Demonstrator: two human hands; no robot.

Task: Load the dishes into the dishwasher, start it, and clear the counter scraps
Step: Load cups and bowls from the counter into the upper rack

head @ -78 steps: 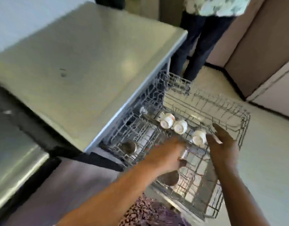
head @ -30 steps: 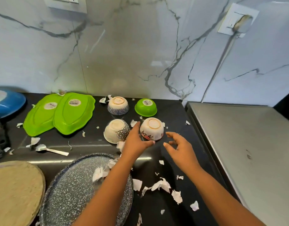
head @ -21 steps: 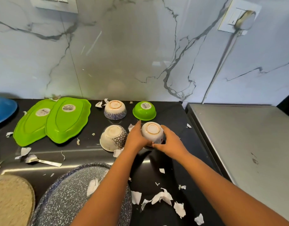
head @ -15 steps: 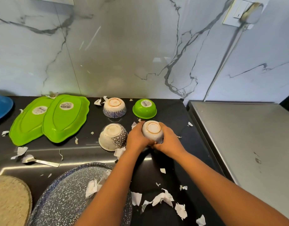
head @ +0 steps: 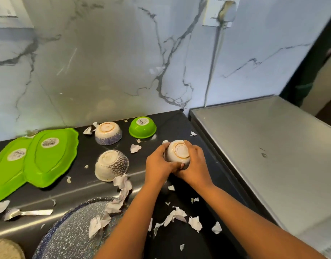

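- Most of the job is left, I judge. The steel-topped dishwasher [head: 273, 156] shows me only its lid, right of the black counter [head: 179, 124]. Its racks are out of view, so I cannot tell what is loaded or whether it has been started.
- One speckled blue platter [head: 71, 230] lies at the near edge with torn paper on it, not yet loaded.
- Two green trays [head: 48, 156] lie face down and overlapping at the left.
- Four bowls stand upside down. The white bowl [head: 178, 152] is the one in hand, near the counter's right edge and just beside the dishwasher. The left hand [head: 157, 167] and right hand [head: 195, 165] clasp it from either side, fingers curled round its wall and thumbs meeting at the near side. I cannot tell whether it has left the counter. The net-patterned bowl [head: 110, 165], blue-banded bowl [head: 108, 132] and green bowl [head: 142, 127] wait untouched.
- One spoon [head: 28, 213] lies at the front left.
- Many paper scraps [head: 176, 216] are strewn about, and I see no sign of clearing.
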